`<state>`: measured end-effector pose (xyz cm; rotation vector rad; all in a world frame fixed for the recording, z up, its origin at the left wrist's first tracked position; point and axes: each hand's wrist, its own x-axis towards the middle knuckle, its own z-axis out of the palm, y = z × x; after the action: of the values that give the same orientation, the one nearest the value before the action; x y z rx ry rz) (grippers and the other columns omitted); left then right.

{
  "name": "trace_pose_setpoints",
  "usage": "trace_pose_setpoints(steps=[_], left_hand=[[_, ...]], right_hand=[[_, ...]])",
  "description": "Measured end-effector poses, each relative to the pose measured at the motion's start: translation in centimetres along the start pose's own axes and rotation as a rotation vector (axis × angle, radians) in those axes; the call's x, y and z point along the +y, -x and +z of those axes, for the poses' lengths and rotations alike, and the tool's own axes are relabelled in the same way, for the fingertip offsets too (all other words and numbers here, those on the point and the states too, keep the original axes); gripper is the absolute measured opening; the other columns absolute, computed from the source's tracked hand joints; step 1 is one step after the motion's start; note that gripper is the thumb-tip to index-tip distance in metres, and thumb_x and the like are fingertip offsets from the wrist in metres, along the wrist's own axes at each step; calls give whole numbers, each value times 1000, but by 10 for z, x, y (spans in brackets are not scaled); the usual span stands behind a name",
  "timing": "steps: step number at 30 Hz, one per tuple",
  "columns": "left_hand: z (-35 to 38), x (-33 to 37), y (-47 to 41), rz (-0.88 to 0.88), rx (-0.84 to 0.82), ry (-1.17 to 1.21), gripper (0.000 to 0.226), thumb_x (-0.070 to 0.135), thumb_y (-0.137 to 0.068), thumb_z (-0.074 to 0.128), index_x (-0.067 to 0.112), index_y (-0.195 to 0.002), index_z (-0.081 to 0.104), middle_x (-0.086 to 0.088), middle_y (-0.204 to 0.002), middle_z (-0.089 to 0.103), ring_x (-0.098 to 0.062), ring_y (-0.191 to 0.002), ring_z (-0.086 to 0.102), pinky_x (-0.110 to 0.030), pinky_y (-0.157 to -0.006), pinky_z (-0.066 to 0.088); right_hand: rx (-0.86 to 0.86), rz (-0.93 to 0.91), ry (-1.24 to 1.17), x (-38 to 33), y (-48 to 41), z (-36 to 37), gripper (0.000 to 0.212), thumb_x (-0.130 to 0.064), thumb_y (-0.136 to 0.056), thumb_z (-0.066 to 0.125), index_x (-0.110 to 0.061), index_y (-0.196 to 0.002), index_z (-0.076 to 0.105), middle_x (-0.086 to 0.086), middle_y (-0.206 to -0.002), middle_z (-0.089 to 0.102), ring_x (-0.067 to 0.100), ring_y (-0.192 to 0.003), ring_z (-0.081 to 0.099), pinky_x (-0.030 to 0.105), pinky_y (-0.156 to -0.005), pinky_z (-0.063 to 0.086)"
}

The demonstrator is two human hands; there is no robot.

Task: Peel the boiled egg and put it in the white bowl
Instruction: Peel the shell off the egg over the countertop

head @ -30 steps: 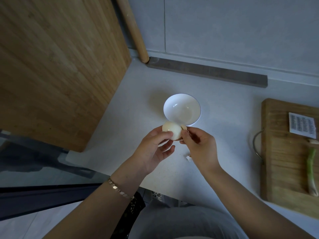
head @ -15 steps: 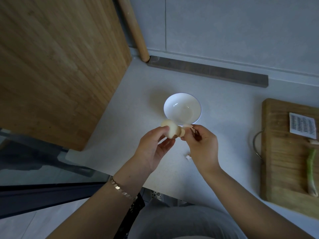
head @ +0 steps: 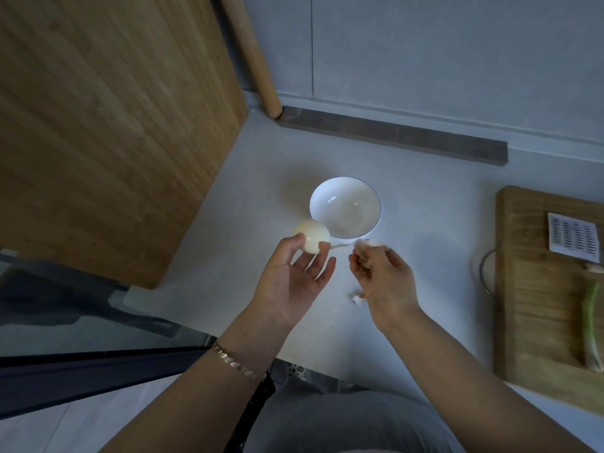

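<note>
My left hand holds the pale boiled egg between thumb and fingertips, palm up, just left of the white bowl. The bowl stands with nothing in it on the white counter. My right hand pinches a piece of eggshell near the bowl's front rim. A thin strip of shell skin stretches between the egg and that piece. A small shell fragment lies on the counter under my right wrist.
A wooden cutting board at the right carries a green onion and a white slotted tool. A large bamboo board leans at the left. A rolling pin and a dark strip rest against the back wall.
My hands have drawn apart: the left carried the egg to the left, the right pulled a shell piece off to the right, leaving a strip stretched between them.
</note>
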<state>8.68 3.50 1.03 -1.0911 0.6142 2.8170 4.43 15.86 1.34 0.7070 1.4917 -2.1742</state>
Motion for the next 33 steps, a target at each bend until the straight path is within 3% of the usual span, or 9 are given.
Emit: trace_pose_setpoints(steps=[2,6,12,16,19,21,23,28,33], left_hand=[[0,1,1,3,-2,55,18,16,-78,61,13,-96,62,-8,-80,73,-15,-66,69,-33,-73,57],[0,2,-1,20,57,73,21,16,-78,62,13,-99,62,-10,-81,73,-16,-66,70,-33,-72,56],[-3,-3,-4,37,64,24,23,14,-78,62,12,-101,60,-10,-76,75,-17,-68,71,-29,-69,58],[-3,-8,-7,117,83,-80,13,12,-82,57,11,-95,62,-7,-82,72,-13,-67,71,-24,-60,56],[-5,-9,-6,196,65,-226,19,10,-81,57,12,-99,62,-1,-90,71,-11,-85,67,-25,-72,51],[-6,-12,-6,234,63,-265,36,9,-80,59,8,-115,56,-4,-101,68,-13,-93,65,-28,-78,51],[-5,-13,-5,243,71,-235,40,8,-81,58,8,-121,52,-5,-101,68,-11,-88,68,-27,-75,53],[-3,-14,-6,206,41,-170,16,11,-83,56,12,-98,62,-2,-83,75,-9,-72,71,-23,-59,55],[-6,-4,-2,34,11,-2,26,22,-77,60,11,-100,62,-6,-84,73,-15,-71,71,-29,-65,57]], right_hand=[[45,12,-130,0,-2,-1,27,-6,-86,52,-7,-59,53,4,-66,56,13,-65,58,18,-63,54],[-4,-45,-86,-3,-3,-4,27,1,-82,42,-7,-57,45,8,-77,64,22,-75,62,25,-70,53],[-164,-6,127,2,2,6,5,-8,-83,58,-10,-82,62,10,-84,59,17,-73,65,20,-68,59],[-172,-65,278,9,5,14,9,-15,-78,68,-10,-86,68,7,-81,63,6,-67,65,17,-66,58],[-156,-121,349,10,5,15,6,-20,-75,72,-15,-79,72,6,-77,67,8,-68,67,20,-69,59],[-155,-156,390,12,6,15,4,-21,-75,72,-19,-72,73,8,-77,72,16,-75,70,24,-74,59],[-143,-176,374,12,6,14,9,-18,-77,70,-20,-69,73,4,-74,75,15,-74,72,23,-72,59],[-128,-183,304,11,5,11,19,-10,-84,61,-11,-69,72,-4,-59,72,8,-63,71,13,-60,56],[-120,-118,270,5,1,2,20,-5,-81,60,-6,-63,67,-2,-57,66,10,-60,69,13,-53,54]])
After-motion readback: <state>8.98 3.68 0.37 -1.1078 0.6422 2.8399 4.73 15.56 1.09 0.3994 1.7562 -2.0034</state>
